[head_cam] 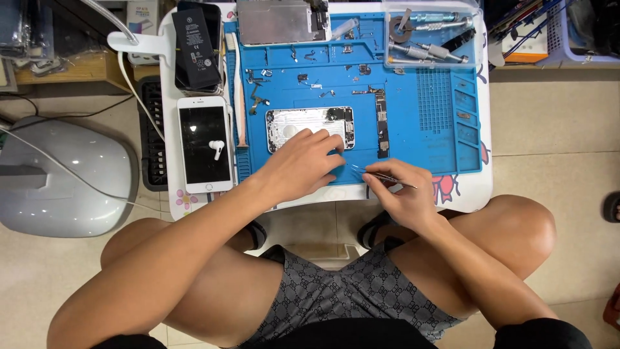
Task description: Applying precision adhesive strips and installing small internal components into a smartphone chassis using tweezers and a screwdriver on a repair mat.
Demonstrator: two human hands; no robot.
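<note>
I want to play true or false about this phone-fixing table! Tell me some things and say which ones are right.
1. The left hand rests on the opened silver phone shell lying on the blue rubber work mat. True.
2. The right hand holds a red screwdriver. False: it holds thin metal tweezers.
3. A small white earbud lies on the dark screen of the white phone. True.
4. The white phone lies to the right of the blue mat. False: it lies to its left.
5. A long narrow circuit board lies on the mat beside the phone shell. True.
</note>
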